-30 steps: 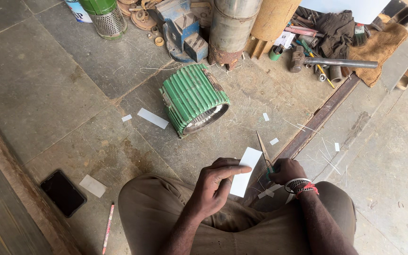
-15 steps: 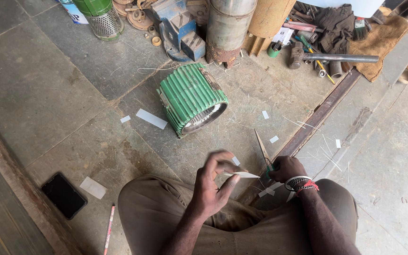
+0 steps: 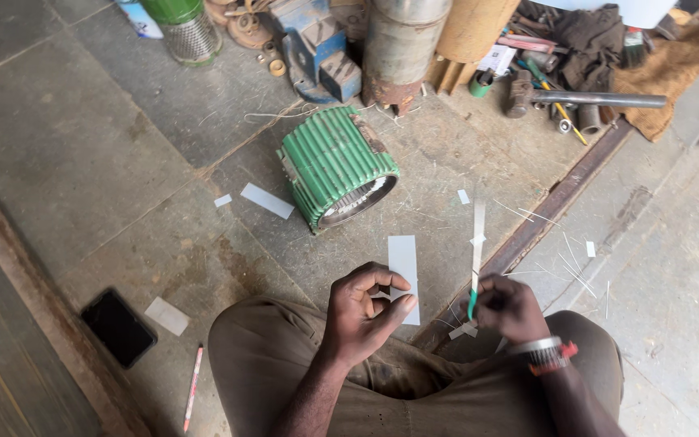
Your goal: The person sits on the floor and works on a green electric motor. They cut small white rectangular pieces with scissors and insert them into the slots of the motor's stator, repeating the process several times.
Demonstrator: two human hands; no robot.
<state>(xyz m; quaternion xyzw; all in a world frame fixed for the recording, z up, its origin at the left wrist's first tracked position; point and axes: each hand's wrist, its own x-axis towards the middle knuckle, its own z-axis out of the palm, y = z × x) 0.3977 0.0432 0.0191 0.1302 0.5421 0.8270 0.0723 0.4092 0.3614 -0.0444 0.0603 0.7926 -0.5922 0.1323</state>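
I sit on a stone floor with my knees in brown trousers at the bottom. My left hand pinches a white rectangular paper strip that stands upright above my thumb. My right hand, with bracelets at the wrist, grips scissors with green handles, the thin blades pointing up. A green ribbed motor housing lies on its side on the floor just beyond both hands.
White paper scraps lie around the housing. A black phone and a red pencil lie at left. Tools, a metal pipe, a cylinder and a green can crowd the far edge. A metal rail runs diagonally at right.
My left hand turned the paper strip from lying flat to standing upright. The scissors in my right hand swung up to vertical. The view shifted slightly.
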